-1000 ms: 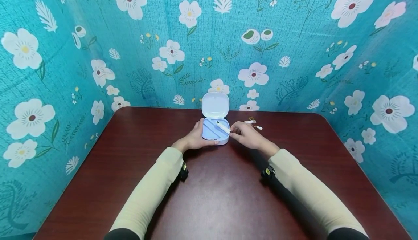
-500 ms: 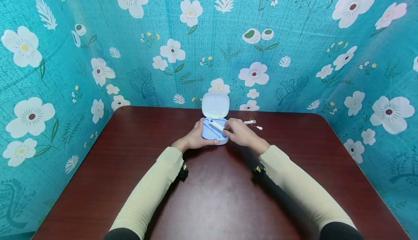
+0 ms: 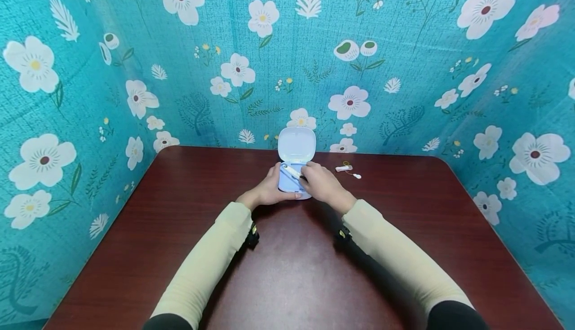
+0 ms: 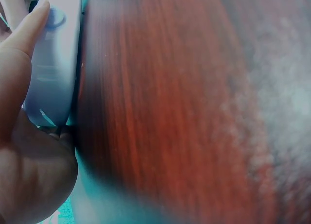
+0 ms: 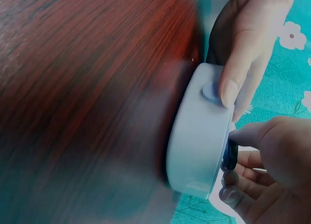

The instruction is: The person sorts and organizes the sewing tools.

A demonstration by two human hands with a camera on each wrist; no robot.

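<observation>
A small pale-blue case stands on the table with its lid raised at the back. My left hand grips the case's left side. In the left wrist view, its thumb lies along the case's front by a round button. My right hand is over the right part of the case and pinches a slim white stick, which slants across the tray. In the right wrist view, the stick's black end is between thumb and fingers. The hand hides the tray's right side.
Right of the case lie a small white piece with a yellowish loop and a little white tag on a thin string. The dark red-brown table ends at a blue flowered cloth behind and beside it.
My right hand has moved left over the case, carrying the white stick from the right rim to the tray's upper left. The left hand keeps its grip. The small white piece is more exposed.
</observation>
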